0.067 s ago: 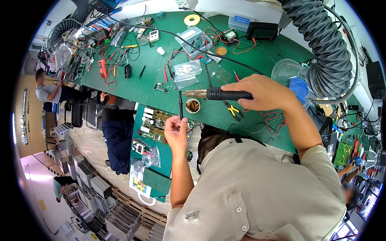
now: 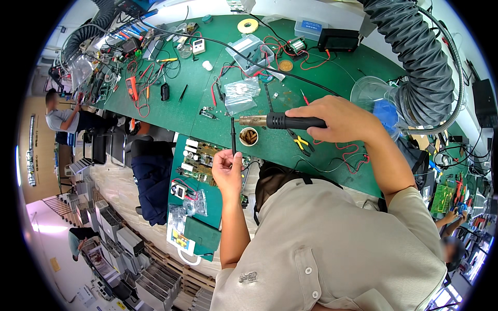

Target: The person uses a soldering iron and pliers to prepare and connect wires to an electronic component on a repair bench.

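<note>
My right hand (image 2: 337, 118) is wrapped round the black handle of a hot air gun (image 2: 285, 122), whose metal nozzle points left. Just past the nozzle's tip, a slim black probe (image 2: 233, 136) stands nearly upright. My left hand (image 2: 228, 168) pinches its lower end between thumb and fingers. Nozzle and probe are very close; whether they touch I cannot tell. Below the nozzle sits a small white cup (image 2: 249, 137) with brown pieces in it. Yellow-and-black pliers (image 2: 302, 144) lie on the green bench under the gun's handle.
Clear plastic bags (image 2: 241, 95) and an open plastic box (image 2: 250, 53) lie beyond my hands. A black cable (image 2: 259, 65) crosses the bench. At the right hangs a grey ribbed duct (image 2: 423, 62). A circuit board (image 2: 205, 161) lies left of my left hand. People are farther off at both sides.
</note>
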The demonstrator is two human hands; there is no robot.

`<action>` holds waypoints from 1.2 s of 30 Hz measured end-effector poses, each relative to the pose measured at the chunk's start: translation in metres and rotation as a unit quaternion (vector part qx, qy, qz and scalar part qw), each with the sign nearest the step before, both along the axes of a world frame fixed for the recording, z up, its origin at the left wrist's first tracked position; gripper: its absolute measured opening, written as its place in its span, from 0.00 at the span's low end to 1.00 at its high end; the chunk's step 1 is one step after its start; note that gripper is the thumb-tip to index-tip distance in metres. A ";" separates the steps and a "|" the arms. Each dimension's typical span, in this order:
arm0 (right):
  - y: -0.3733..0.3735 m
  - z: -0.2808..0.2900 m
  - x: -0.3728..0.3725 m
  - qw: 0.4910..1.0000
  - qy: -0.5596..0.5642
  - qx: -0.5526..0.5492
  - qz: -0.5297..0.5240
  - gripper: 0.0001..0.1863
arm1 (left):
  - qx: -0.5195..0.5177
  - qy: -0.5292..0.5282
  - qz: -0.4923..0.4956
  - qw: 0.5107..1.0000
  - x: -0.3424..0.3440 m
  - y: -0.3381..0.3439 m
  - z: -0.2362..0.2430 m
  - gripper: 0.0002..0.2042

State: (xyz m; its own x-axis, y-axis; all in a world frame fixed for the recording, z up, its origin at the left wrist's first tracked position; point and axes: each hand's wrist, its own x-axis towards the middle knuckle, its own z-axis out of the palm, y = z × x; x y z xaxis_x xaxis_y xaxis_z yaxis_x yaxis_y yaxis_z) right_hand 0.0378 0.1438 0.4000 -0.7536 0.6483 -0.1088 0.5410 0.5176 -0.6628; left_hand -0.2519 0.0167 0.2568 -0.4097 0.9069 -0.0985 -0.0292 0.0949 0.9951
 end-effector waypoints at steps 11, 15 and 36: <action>0.000 -0.001 0.001 1.000 0.009 0.001 -0.002 0.29 | 0.006 -0.001 0.000 1.000 -0.002 0.000 -0.006 0.08; 0.000 0.000 0.001 1.000 0.009 -0.004 -0.007 0.29 | 0.006 -0.001 -0.001 1.000 -0.002 0.000 -0.005 0.09; 0.002 -0.003 0.002 1.000 0.025 0.010 -0.005 0.27 | 0.000 -0.001 -0.001 1.000 0.001 -0.001 0.001 0.08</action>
State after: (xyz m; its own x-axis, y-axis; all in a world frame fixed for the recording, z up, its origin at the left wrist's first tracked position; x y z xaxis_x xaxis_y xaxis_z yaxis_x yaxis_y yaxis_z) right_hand 0.0400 0.1457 0.3974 -0.7514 0.6573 -0.0579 0.5128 0.5266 -0.6780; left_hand -0.2512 0.0157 0.2575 -0.4084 0.9074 -0.0988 -0.0310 0.0944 0.9951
